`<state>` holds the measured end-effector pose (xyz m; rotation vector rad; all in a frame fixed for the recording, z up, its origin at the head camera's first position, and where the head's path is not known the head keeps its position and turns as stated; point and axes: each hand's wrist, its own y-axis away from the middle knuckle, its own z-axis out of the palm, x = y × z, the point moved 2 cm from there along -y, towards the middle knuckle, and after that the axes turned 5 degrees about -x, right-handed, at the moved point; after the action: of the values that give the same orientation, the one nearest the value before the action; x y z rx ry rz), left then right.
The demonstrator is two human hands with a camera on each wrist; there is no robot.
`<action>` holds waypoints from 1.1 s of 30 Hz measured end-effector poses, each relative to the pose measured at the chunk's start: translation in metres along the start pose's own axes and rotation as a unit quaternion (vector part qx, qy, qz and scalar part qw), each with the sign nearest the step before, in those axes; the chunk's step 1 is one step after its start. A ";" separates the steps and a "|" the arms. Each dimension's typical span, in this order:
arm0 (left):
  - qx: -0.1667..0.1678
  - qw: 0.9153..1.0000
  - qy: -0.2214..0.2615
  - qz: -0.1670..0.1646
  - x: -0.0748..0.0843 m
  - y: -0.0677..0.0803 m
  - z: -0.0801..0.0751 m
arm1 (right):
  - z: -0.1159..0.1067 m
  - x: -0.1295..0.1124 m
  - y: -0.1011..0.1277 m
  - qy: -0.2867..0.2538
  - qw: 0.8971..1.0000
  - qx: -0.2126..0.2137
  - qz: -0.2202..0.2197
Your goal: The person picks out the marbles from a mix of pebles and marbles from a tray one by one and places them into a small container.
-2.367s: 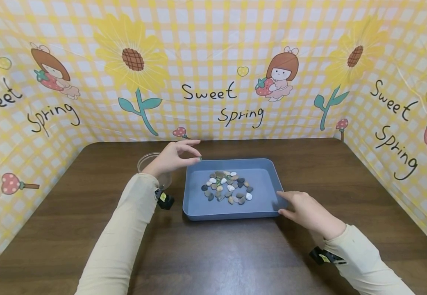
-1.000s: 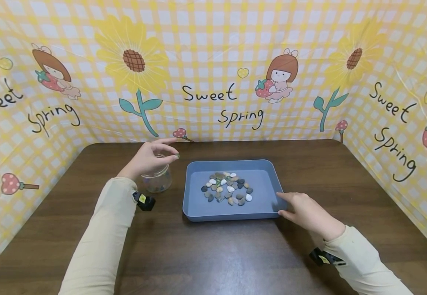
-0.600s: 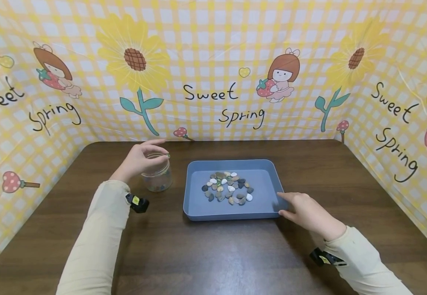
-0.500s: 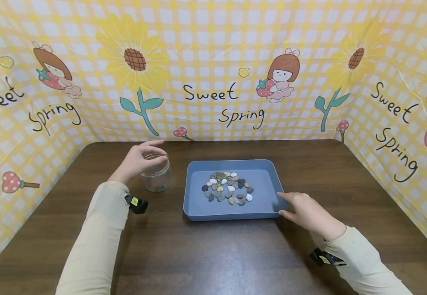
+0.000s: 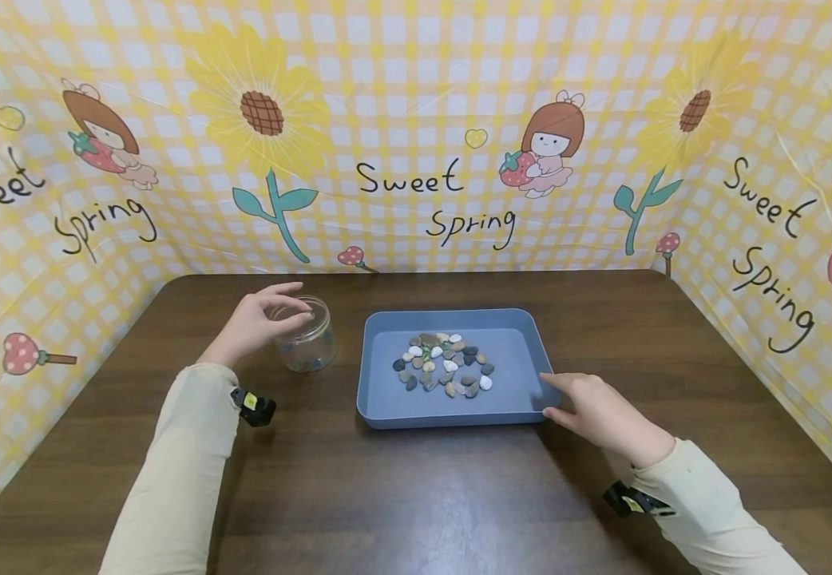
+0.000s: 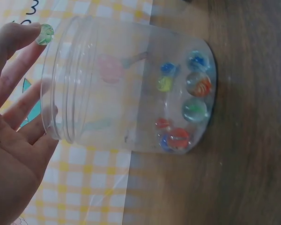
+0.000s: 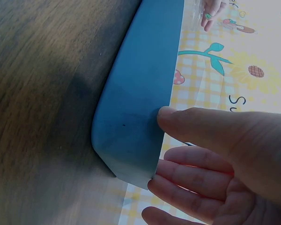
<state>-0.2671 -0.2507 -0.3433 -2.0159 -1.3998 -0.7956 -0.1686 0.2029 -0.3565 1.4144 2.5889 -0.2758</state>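
My left hand (image 5: 299, 302) hovers over the mouth of a clear plastic jar (image 5: 308, 343) that stands left of the tray. In the left wrist view its fingertips (image 6: 23, 40) hold a small green marble (image 6: 44, 33) at the rim of the jar (image 6: 131, 89). Several coloured marbles (image 6: 192, 93) lie on the jar's bottom. A blue tray (image 5: 452, 417) holds a heap of grey, white and brown pebbles (image 5: 445, 366). My right hand (image 5: 552, 395) rests on the tray's front right corner, its thumb (image 7: 178, 119) against the outer wall of the tray (image 7: 145, 93), fingers straight.
The dark wooden table (image 5: 416, 495) is walled on three sides by a yellow checked sheet (image 5: 416, 160) with sunflowers and "Sweet Spring" lettering. Small black cameras sit on both sleeves (image 5: 252, 406) (image 5: 627, 501).
My left hand carried the green marble from the tray's back left corner leftward and lowered it over the jar's mouth. The right hand and the tray stayed still.
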 end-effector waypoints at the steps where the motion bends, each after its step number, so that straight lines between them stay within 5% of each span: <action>1: 0.000 1.000 -0.005 -0.002 -0.001 0.001 0.000 | 0.000 0.000 0.000 0.000 1.000 0.000 0.000; 20: -0.021 0.999 -0.028 -0.018 -0.010 0.007 0.002 | -0.001 -0.001 0.000 -0.006 1.000 -0.006 0.005; 33: 0.008 1.000 -0.010 0.000 0.002 0.007 0.004 | 0.000 -0.001 0.001 -0.003 1.000 0.002 0.004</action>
<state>-0.2595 -0.2487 -0.3455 -2.0169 -1.4125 -0.7638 -0.1676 0.2029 -0.3560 1.4229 2.5782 -0.2837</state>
